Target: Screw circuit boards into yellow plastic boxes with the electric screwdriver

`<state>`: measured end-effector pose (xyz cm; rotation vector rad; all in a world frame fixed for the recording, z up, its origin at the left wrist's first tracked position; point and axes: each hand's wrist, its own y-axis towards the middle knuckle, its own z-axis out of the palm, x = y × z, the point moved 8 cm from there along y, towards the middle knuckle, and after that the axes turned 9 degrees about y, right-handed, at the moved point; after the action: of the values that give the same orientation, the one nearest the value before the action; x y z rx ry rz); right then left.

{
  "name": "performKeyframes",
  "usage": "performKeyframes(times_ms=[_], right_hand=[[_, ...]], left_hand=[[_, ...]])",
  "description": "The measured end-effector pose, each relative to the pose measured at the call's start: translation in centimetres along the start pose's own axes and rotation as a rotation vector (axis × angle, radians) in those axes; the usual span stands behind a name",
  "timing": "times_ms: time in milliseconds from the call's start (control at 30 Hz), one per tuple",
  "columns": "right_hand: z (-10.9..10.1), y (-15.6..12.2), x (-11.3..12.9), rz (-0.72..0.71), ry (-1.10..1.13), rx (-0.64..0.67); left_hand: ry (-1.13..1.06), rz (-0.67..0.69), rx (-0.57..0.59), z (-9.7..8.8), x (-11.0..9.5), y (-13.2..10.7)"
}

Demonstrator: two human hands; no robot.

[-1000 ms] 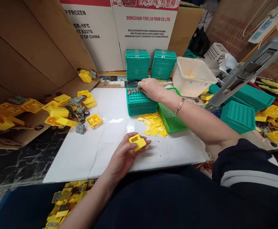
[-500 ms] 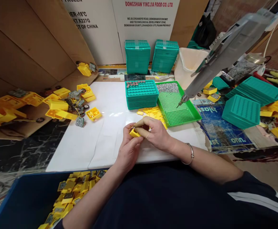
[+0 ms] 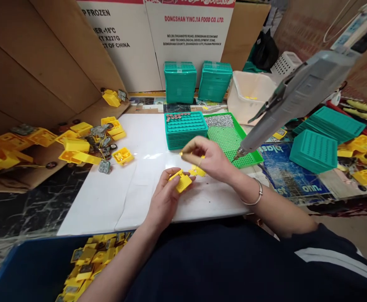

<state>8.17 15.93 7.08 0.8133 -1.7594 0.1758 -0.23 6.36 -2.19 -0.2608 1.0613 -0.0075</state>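
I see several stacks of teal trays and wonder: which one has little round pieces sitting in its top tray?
The teal tray stack on the white board, beside the green screw tray. Its far rows hold small round pieces; the two stacks against the cardboard carton show none.

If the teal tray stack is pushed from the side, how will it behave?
The tray stack looks rigid plastic and probably slides on the smooth white sheet. Being low and wide, it likely will not tip. The small discs on top might shift.

Bare white board (image 3: 133, 197) left (open), hanging screwdriver (image 3: 296, 96) blocking right
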Motion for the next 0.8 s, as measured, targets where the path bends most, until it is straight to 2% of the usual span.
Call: performKeyframes(times_ms=[67,100,200,300,433,533,633,667,733,800], right_hand=[[-1.8,2.2,1.5,-0.113,-0.317,-0.177],[-2.4,3.5,1.8,-0.119,-0.485,-0.225],[-3.5,7.7,0.5,0.037,-0.843,-0.219],[-4.0,10.8,-1.6,0.186,-0.977,-0.128],[-4.6,12.7,-2.9,0.238,-1.011,-0.096],[-4.9,12.3,-2.2,0.177,-0.938,-0.136],[-3.9,9.7,-0.6,0.057,-0.644,-0.142],[-3.1,8.4,-0.2,0.038,-0.492,-0.099],[-0.5,5.1,-0.1,0.075,-0.162,0.08],[1.9,1.8,-0.2,0.122,0.035,0.231]], left_hand=[[-0.002,-0.046,-0.023,-0.3,0.1,0.1],[0.005,-0.057,-0.025,-0.4,0.1,0.0],[0.021,-0.055,-0.013,-0.6,0.2,0.0],[0.017,-0.04,-0.009,-0.7,0.3,-0.1],[0.021,-0.037,0.004,-0.5,0.4,-0.1],[0.028,-0.032,-0.016,-0.6,0.3,0.0],[0.019,-0.006,-0.04,-0.8,0.1,0.1],[0.017,0.011,-0.044,-0.8,0.1,0.1],[0.023,0.059,-0.041,-0.9,-0.1,0.2],[0.054,0.114,-0.03,-0.9,-0.1,0.2]])
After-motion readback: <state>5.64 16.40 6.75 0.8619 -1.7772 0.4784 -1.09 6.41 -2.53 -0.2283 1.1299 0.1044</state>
